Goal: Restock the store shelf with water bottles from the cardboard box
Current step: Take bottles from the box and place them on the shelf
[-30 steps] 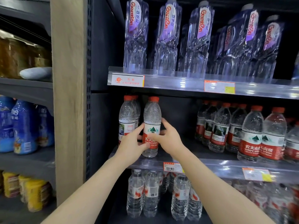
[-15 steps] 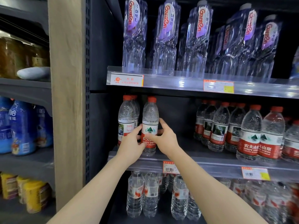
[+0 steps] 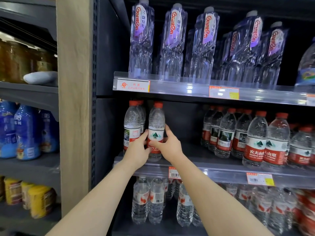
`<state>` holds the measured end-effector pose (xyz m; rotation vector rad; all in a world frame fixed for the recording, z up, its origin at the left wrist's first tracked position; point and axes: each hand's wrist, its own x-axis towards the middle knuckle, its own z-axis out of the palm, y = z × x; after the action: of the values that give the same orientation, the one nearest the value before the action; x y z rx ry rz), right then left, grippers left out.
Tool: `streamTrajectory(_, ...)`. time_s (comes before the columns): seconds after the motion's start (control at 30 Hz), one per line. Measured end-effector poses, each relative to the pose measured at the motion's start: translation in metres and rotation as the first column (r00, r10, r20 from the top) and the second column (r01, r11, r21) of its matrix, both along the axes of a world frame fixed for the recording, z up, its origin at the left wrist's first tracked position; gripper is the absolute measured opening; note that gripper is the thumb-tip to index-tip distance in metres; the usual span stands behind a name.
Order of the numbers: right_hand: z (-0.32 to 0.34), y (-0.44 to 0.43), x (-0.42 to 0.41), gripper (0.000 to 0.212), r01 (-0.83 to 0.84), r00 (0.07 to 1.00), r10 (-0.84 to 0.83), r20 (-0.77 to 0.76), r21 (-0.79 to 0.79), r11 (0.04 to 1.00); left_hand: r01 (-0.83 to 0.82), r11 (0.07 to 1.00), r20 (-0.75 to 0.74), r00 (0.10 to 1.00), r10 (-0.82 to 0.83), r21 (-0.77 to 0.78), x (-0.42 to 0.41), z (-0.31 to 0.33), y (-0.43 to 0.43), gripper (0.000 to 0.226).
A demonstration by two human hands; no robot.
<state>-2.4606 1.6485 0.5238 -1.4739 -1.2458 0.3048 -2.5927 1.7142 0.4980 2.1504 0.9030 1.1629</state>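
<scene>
Both hands grasp one red-capped water bottle (image 3: 156, 126) around its label. The left hand (image 3: 137, 148) wraps the left side, and the right hand (image 3: 168, 145) curls thumb and fingers round the right. The bottle stands upright at the left end of the middle shelf (image 3: 187, 151), close to the front lip and just beside a neighbouring bottle (image 3: 132, 128) of the same kind. Whether the two touch is hard to tell. The cardboard box is out of view.

The main risk, as I judge it, is the front edge. The base sits near the lip, so letting go before it rests flat could tip the bottle forward off the shelf. The left hand's fingers lie in the narrow space between the two bottles, and drawing them out carelessly could drag or twist either one, toppling the neighbour into the bottle behind it. A firm push leftward could do the same. On the right there is a wide gap before the next row of bottles (image 3: 255, 142), so nothing would prop the bottle if it leans that way.
</scene>
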Motion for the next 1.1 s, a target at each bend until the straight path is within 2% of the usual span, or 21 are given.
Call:
streamTrajectory(0.1,0.002,-0.015,0.003,0.098,0.036,0.997,-0.03,0.064,-0.093,0.995,-0.08,0.994,0.019,0.997,0.079,0.071,-0.005,0.0,-0.014,0.067)
streamTrajectory(0.17,0.001,-0.029,0.01,0.084,0.113,0.98,-0.087,0.18,-0.14,0.984,-0.143,0.981,0.002,0.99,0.144,0.128,-0.009,0.0,-0.027,0.058)
streamTrajectory(0.27,-0.005,-0.06,0.019,0.063,0.196,0.912,-0.115,0.394,-0.173,0.965,-0.144,0.953,-0.12,0.976,0.181,0.266,-0.017,-0.001,-0.049,0.049)
streamTrajectory(0.37,-0.014,-0.094,0.025,0.061,0.234,0.87,-0.118,0.48,-0.191,0.953,-0.061,0.94,-0.279,0.947,0.16,0.335,-0.021,-0.001,-0.078,0.05)
streamTrajectory(0.57,-0.047,-0.131,0.028,0.057,0.271,0.8,-0.082,0.595,-0.236,0.933,0.008,0.962,-0.459,0.88,0.123,0.273,-0.02,-0.04,-0.126,0.046)
streamTrajectory(0.67,-0.059,-0.131,0.032,0.057,0.297,0.748,-0.06,0.661,-0.253,0.921,0.079,0.983,-0.602,0.798,0.036,0.163,-0.007,-0.056,-0.134,0.053)
streamTrajectory(0.73,-0.054,-0.128,0.028,0.057,0.319,0.72,-0.033,0.693,-0.288,0.903,0.085,0.983,-0.657,0.753,0.043,0.162,0.001,-0.052,-0.133,0.054)
streamTrajectory(0.87,-0.018,-0.145,0.025,0.05,0.347,0.709,0.093,0.699,-0.461,0.817,0.035,0.981,-0.711,0.694,0.114,0.191,0.004,-0.017,-0.15,0.044)
streamTrajectory(1.0,0.047,-0.204,0.03,0.054,0.279,0.791,0.153,0.592,-0.572,0.771,0.124,0.982,-0.812,0.581,0.047,0.145,0.003,0.049,-0.195,0.066)
streamTrajectory(1.1,0.125,-0.278,0.03,0.062,0.232,0.844,0.16,0.512,-0.617,0.752,0.188,0.977,-0.85,0.527,-0.014,0.1,0.007,0.124,-0.248,0.068)
